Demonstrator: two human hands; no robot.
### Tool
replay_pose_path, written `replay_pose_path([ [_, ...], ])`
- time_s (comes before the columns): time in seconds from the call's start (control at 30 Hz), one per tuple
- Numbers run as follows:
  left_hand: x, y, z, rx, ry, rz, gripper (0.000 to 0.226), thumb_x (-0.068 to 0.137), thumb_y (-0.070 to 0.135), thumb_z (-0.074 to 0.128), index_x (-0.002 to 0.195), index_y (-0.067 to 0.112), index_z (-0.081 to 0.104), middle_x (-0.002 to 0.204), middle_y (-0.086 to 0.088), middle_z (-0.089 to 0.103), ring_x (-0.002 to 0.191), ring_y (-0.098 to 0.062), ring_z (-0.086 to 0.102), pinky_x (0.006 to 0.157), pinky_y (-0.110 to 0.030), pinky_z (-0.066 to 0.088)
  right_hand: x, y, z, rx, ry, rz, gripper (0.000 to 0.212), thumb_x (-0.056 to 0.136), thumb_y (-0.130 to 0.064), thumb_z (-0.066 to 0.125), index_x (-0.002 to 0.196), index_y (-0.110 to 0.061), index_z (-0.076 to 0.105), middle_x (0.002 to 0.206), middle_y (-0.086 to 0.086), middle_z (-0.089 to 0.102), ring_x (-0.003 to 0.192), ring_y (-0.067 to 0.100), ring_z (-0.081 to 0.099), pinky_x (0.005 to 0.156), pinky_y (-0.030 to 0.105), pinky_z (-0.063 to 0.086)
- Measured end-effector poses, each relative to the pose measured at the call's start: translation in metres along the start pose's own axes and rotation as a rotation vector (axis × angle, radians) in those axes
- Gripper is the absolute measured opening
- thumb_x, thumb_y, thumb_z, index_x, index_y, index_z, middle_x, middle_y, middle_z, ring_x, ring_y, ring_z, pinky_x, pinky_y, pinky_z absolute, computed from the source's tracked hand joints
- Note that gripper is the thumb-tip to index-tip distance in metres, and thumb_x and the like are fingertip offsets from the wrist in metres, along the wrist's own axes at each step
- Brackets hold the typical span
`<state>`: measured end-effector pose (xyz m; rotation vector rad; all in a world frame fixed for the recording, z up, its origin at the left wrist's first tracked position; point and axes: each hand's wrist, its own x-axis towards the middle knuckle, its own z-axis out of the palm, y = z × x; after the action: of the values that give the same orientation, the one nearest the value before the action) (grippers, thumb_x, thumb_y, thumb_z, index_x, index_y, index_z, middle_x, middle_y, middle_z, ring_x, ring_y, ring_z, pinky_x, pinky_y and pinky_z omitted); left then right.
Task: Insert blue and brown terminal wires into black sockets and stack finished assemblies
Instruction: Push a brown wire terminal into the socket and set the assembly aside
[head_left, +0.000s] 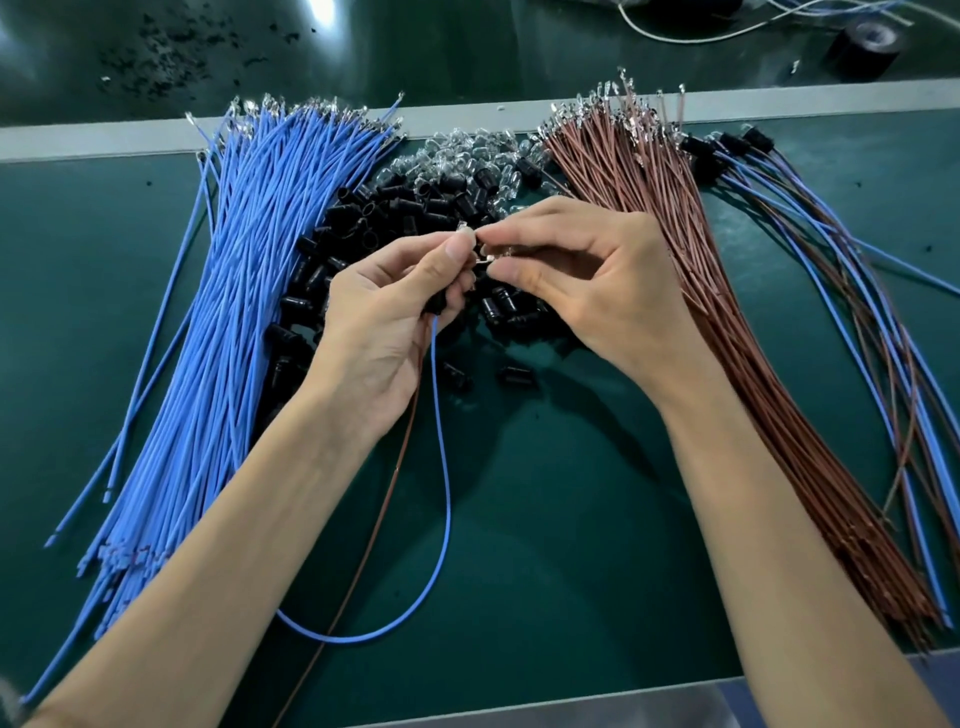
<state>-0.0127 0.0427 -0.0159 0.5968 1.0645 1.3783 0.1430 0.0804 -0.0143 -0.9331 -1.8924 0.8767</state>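
Note:
My left hand (395, 317) holds a black socket (435, 301) with a blue wire (441, 467) and a brown wire (374, 545) hanging from it in a loop toward me. My right hand (582, 280) pinches a small metal terminal (484, 260) at the top of the socket, fingertip to fingertip with the left hand. Behind the hands lies a heap of loose black sockets (395, 208). A thick bundle of blue wires (244, 291) lies at left, a bundle of brown wires (675, 249) at right. Finished assemblies (810, 218) are stacked at far right.
Small clear glass bulbs (467, 150) are piled behind the sockets. A pale rail (467, 117) runs across the back of the green mat (545, 519). A black tape roll (865, 49) and loose wires lie beyond the rail. A metal edge (675, 699) borders the near side.

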Motion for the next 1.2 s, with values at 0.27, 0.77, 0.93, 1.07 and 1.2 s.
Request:
replay_pose_path([
  [0.27,0.0008,-0.0019,0.0,0.034,-0.018,0.022,0.015,0.069,0.021,0.07,0.079,0.01,0.073,0.072,0.001,0.069,0.064,-0.006,0.062,0.062,-0.012,0.049,0.0016,0.0045,0.0019,-0.01,0.011,-0.01,0.025,0.082,-0.005,0.073,0.107,-0.005,0.071,0.097,0.001,0.062,0.085,0.004,0.061,0.077,0.014,0.047],
  [0.77,-0.0025,0.0011,0.0033,0.033,-0.009,0.007,0.02,0.076,0.029,0.063,0.079,0.012,0.073,0.074,0.003,0.071,0.069,-0.005,0.064,0.065,-0.015,0.051,-0.0012,-0.0001,0.0029,0.102,0.117,0.018,0.026,0.079,0.0,0.075,0.102,-0.01,0.07,0.088,-0.002,0.071,0.083,0.002,0.07,0.079,0.016,0.054],
  [0.93,-0.004,0.0005,0.0036,0.121,0.012,0.026,0.013,0.083,0.023,0.063,0.084,0.011,0.069,0.069,0.007,0.068,0.064,-0.004,0.061,0.057,-0.016,0.049,-0.0011,-0.0006,0.0026,0.073,0.105,0.009,0.024,0.078,-0.002,0.076,0.1,-0.009,0.071,0.088,-0.002,0.072,0.081,0.003,0.07,0.079,0.018,0.055],
  [1.07,-0.0047,-0.0022,0.0047,0.241,0.053,0.1,0.014,0.089,0.018,0.064,0.079,0.014,0.072,0.066,0.005,0.068,0.061,-0.004,0.06,0.054,-0.016,0.047,0.0009,-0.001,0.0044,0.078,0.125,0.022,0.028,0.077,0.001,0.076,0.101,-0.011,0.069,0.087,-0.002,0.072,0.081,0.004,0.071,0.079,0.019,0.055],
  [1.2,-0.0061,-0.0057,0.0049,0.308,0.037,0.143,0.016,0.09,0.02,0.065,0.076,0.019,0.074,0.066,0.006,0.068,0.06,-0.004,0.059,0.054,-0.015,0.046,0.0003,-0.0003,0.0054,0.047,0.146,0.054,0.026,0.076,-0.003,0.077,0.1,-0.009,0.071,0.085,-0.005,0.073,0.081,0.0,0.071,0.079,0.017,0.054],
])
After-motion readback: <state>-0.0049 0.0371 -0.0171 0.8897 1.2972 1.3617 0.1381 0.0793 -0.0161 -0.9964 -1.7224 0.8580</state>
